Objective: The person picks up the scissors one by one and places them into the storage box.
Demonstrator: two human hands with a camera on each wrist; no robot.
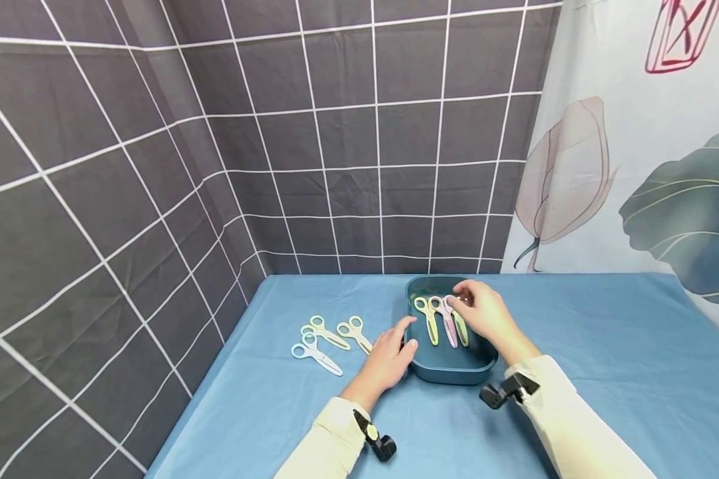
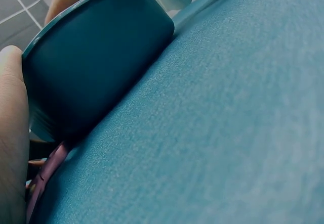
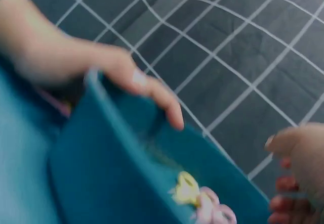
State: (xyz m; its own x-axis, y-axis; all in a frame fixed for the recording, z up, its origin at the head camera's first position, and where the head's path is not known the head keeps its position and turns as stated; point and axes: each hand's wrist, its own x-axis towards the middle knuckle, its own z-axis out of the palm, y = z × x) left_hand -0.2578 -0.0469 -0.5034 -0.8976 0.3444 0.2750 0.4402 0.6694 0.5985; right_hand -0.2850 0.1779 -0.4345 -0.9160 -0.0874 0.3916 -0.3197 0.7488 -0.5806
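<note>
A dark blue-green tray [image 1: 449, 376] holds several small plastic scissors, with yellow scissors [image 1: 432, 326] on the left and pink scissors [image 1: 447, 324] beside them. My left hand [image 1: 386, 359] grips the tray's left wall, with a finger hooked over the rim. My right hand [image 1: 482, 311] hovers above the scissors handles at the tray's right side. In the right wrist view, its loosely bent fingers [image 3: 283, 204] stand apart from the yellow handles [image 3: 186, 187], holding nothing visible. Outside the tray, pink scissors [image 2: 46, 176] lie under my left hand.
Left of the tray lie pale blue scissors [image 1: 316, 354], yellow-green scissors [image 1: 326, 332] and more yellow scissors [image 1: 353, 330], partly behind the left hand. A blue cloth [image 1: 605, 352] covers the table. Grey gridded fabric [image 1: 347, 140] hangs behind and to the left.
</note>
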